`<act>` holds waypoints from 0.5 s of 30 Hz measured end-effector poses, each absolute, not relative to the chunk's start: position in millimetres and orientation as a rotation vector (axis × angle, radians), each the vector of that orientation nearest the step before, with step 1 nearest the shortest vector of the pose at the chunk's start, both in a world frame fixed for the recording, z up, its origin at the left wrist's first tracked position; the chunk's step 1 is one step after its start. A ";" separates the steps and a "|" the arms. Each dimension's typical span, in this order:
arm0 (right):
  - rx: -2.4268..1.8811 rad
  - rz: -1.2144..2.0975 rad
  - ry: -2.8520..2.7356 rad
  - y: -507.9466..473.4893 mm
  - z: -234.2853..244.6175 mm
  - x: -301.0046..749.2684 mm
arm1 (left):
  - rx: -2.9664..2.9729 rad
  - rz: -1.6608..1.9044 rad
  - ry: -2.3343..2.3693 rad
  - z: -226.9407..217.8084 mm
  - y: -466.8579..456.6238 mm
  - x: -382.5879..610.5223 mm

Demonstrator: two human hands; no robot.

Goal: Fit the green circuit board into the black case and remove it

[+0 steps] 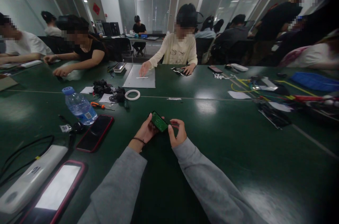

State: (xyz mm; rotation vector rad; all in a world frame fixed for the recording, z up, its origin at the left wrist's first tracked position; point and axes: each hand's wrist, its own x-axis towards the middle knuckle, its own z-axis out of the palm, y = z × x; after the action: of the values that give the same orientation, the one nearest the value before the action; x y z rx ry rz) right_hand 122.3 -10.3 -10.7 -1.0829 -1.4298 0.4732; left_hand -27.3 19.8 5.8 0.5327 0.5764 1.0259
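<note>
While a white power bank (33, 178) and a red-cased phone (57, 190) are lying toward the near left corner of the tabletop (233, 139), a dark-screened phone (95, 134), a water bottle (81, 105) and an orange-handled screwdriver (97, 105) are filling the space farther in. Black cables (102, 88) and a tape roll (126, 95) are sitting beyond them, and a pale board (141, 80) is reaching to the far edge, where a person's hand (144, 68) is hovering or resting over it. Green surface is stretching from the two hands toward the right edge, as far as a dark packet (274, 114) and a blue bag (315, 82).

A green circuit board (159, 121) is being held above the near middle, sloping down to the right. The left hand (149, 128) is gripping its left end, thumb lying along the near side and fingers passing underneath. The right hand (178, 134) is curling just beside the right end, thumb tip close to the corner; whether it is pinching something small cannot be told. Both grey-sleeved forearms are converging from the near edge.
</note>
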 end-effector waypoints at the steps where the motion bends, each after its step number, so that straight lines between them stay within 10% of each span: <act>1: -1.104 0.599 -1.349 -7.9 -13.3 122.7 | 0.519 1.028 0.556 6.5 19.7 -27.8; 9: -0.848 1.814 -0.911 0.9 -14.0 115.9 | 0.468 1.092 0.448 11.9 18.1 -33.4; 15: -0.725 1.901 -0.728 -6.7 -15.7 107.3 | 0.488 0.939 0.488 12.4 14.3 -27.5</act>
State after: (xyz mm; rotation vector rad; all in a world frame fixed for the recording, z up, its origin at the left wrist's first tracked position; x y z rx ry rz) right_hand 107.3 -6.7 -15.7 -0.7249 -0.7281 1.9013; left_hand -27.5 14.3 12.4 0.4881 0.4876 0.9385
